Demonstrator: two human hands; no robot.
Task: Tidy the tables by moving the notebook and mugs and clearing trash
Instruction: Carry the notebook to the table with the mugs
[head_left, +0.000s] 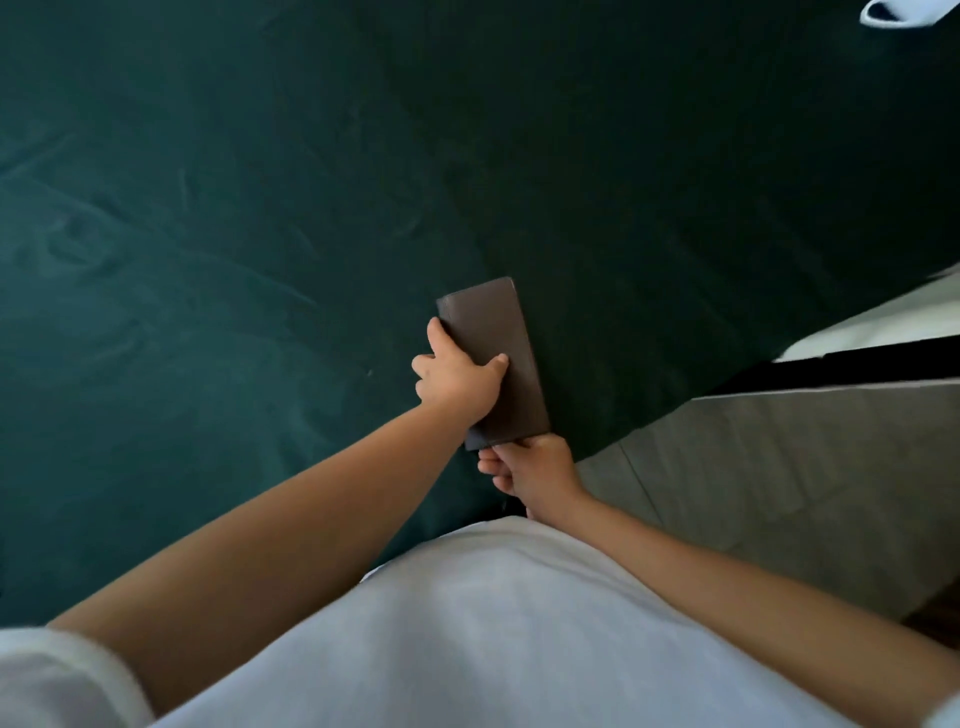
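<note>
1. Head view, looking steeply down: I see my two bare arms reaching out from a white shirt (498, 623) over a table covered in dark green cloth (208, 234).
2. Closed and brown-grey, the notebook (498, 343) lies on the cloth near the table's right edge, its long side running away from me and tilted slightly to the left.
3. My left hand (457, 379) grips the notebook's left long edge: the thumb presses on the cover and one finger runs up along that edge. The remaining fingers are curled out of my sight, so I cannot tell whether they reach under the book.
4. My right hand (530, 467) pinches the near short end of the notebook, fingers folded below the corner and the thumb side against the edge.
5. Both hands are therefore clamped on the same book, close together but not touching each other.
6. I cannot tell whether the notebook rests flat on the cloth or is raised a little at its near end.
7. To the right of the table I see grey floor tiles (779, 478), and beyond them a white surface with a dark band below it.
8. At the top right corner a white object (893, 13) sits on the cloth, cut off by the picture's edge; it may be a mug, but I cannot say for sure.
</note>
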